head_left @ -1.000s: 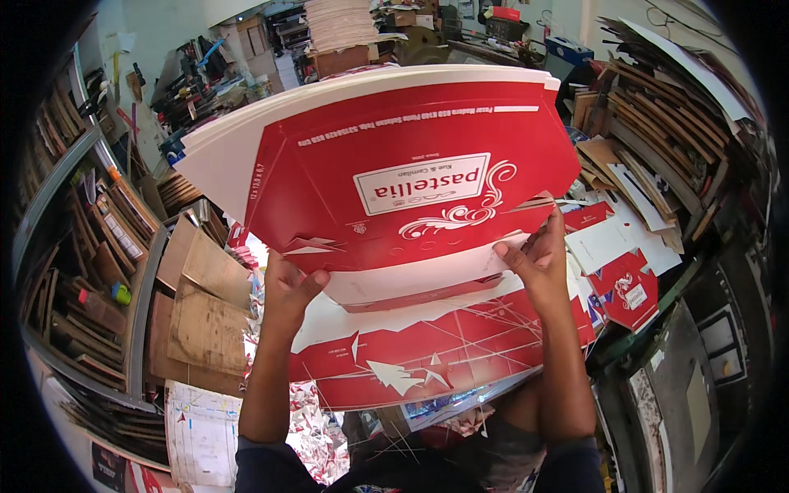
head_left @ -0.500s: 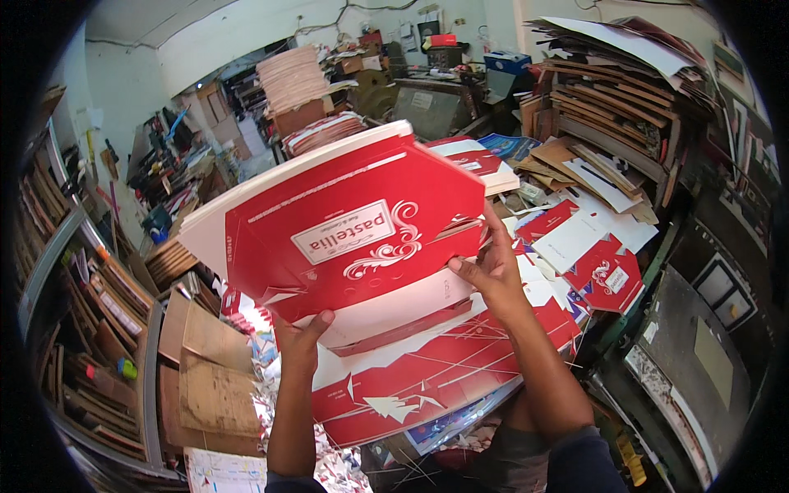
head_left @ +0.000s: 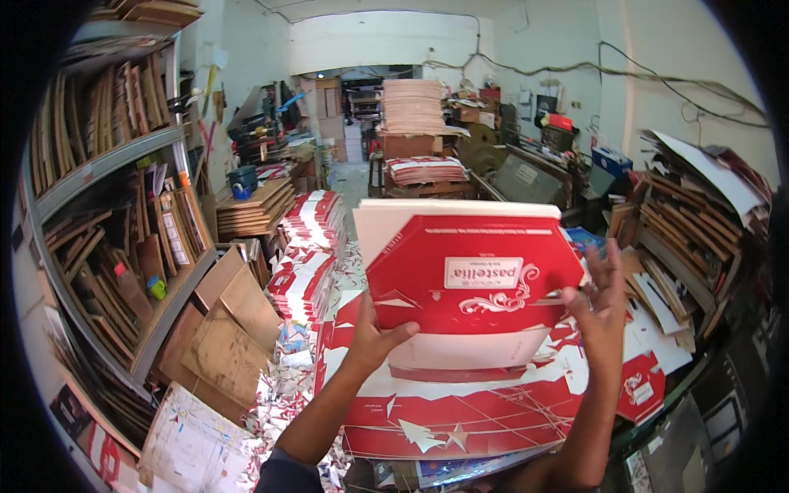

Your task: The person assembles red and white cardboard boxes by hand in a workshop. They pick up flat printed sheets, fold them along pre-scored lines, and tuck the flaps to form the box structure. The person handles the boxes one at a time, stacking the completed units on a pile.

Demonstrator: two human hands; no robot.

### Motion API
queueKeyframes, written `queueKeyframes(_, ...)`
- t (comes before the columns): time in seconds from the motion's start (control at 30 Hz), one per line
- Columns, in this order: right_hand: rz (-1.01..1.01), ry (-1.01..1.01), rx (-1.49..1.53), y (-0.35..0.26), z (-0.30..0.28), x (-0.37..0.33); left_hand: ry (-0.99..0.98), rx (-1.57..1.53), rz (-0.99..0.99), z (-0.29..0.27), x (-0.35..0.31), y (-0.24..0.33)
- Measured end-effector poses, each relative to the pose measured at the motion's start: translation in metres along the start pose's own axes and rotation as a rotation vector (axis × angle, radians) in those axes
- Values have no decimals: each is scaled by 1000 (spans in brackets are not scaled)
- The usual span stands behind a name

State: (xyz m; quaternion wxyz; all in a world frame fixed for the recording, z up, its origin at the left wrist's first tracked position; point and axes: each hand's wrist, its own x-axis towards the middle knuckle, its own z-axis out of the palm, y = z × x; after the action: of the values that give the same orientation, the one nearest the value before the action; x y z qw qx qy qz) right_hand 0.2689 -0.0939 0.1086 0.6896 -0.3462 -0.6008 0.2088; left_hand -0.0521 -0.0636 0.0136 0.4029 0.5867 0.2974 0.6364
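Note:
A thick stack of red and white printed card box blanks stands on edge in front of me, its printed face toward me. My left hand grips the lower left of the stack, thumb across the front and fingers hidden behind. At the right edge, my right hand has its fingers spread; its thumb is close to the edge, and I cannot tell whether it touches. Beneath lie red and white printed sheets on the worktable, with loose paper strips and a pointed white offcut on top.
Left of the worktable are piles of red and white blanks and a heap of paper scraps. A metal shelf full of boards lines the left wall. Stacked boards stand at the right. Farther back rises a tall pale stack.
The view has swung left and up. The stack has gone from tilted to nearly level, and my right hand has loosened from its right edge, fingers now spread.

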Motion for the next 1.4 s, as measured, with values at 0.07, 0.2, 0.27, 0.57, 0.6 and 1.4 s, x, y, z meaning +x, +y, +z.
queueKeyframes(0.07,26,-115,57,1,20,7,26,-83,188,-8,13,29)
queueKeyframes(0.2,72,-95,154,8,24,9,23,-64,402,2,40,98)
queueKeyframes(0.27,42,-50,149,7,35,5,44,88,376,17,42,117)
queueKeyframes(0.57,-19,54,109,8,41,-1,40,109,66,23,60,137)
queueKeyframes(0.6,-44,74,105,10,41,0,60,70,73,26,64,130)
queueKeyframes(1.4,-236,189,76,33,56,-6,-65,-191,-466,25,130,119)
